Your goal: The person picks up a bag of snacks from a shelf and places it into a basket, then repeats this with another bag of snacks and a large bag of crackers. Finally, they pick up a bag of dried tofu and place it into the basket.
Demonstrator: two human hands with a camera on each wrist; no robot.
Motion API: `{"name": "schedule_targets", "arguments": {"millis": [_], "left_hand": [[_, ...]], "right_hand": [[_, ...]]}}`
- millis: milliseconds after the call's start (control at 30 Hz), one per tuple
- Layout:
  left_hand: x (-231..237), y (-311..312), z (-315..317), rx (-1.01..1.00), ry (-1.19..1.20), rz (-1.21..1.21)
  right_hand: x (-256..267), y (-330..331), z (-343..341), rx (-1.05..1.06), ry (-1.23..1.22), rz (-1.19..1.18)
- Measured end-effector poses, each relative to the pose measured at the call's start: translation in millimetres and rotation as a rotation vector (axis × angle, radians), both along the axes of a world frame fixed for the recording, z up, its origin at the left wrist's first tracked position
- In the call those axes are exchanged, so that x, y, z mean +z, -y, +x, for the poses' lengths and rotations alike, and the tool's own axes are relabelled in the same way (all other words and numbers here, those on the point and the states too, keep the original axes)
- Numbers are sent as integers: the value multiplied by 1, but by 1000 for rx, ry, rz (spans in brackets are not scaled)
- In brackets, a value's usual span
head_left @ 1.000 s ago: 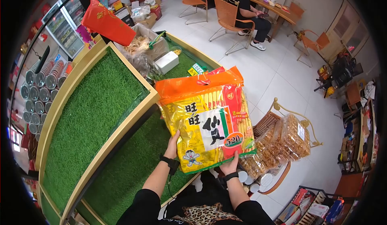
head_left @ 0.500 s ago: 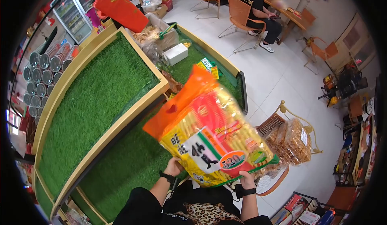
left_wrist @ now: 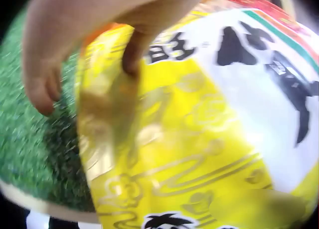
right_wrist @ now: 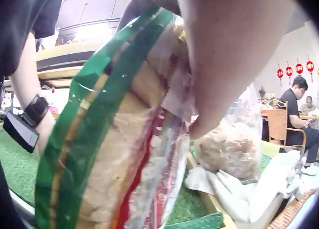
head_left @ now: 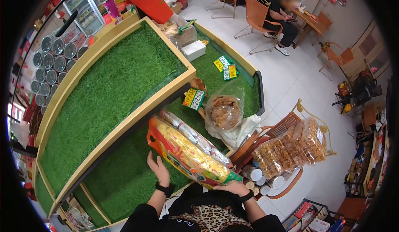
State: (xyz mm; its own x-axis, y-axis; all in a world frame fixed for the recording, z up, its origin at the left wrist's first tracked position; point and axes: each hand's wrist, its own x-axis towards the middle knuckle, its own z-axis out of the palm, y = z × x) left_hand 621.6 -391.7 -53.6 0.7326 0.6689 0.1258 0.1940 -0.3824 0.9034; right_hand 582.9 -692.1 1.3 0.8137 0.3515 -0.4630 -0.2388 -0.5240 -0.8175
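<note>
A large yellow, red and orange bag of rice crackers [head_left: 183, 147] stands tilted on its long side over the lower green turf shelf [head_left: 116, 186]. Along its far side runs a silvery, clear-wrapped layer [head_left: 195, 135]. My right hand [head_left: 233, 187] grips the bag's near end by the green seal [right_wrist: 94, 114]; its fingertips are partly hidden. My left hand [head_left: 158, 168] is beside the printed front, fingers extended and apart. In the left wrist view, the left thumb and fingers overlap the yellow front [left_wrist: 169, 134].
A raised turf shelf with a wooden rim [head_left: 141, 115] borders the left. Beyond the bag are a plastic sack of brown food [head_left: 225, 112], a white cloth [head_left: 243, 130] and price cards [head_left: 194, 99]. Boxed snacks [head_left: 286, 149] and jars [head_left: 252, 173] crowd a chair at right. A person [head_left: 276, 12] sits behind.
The bag has turned from facing up to standing on its side and has come down onto the lower shelf area. My left hand has loosened from its edge; the right keeps its end.
</note>
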Motion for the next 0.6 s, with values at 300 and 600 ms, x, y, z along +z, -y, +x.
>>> {"name": "schedule_targets", "arguments": {"millis": [300, 600], "left_hand": [[156, 72, 37, -1114, 47, 817], [143, 73, 35, -1157, 117, 699]], "right_hand": [[35, 12, 20, 441, 396, 88], [80, 10, 100, -380, 543, -165]]}}
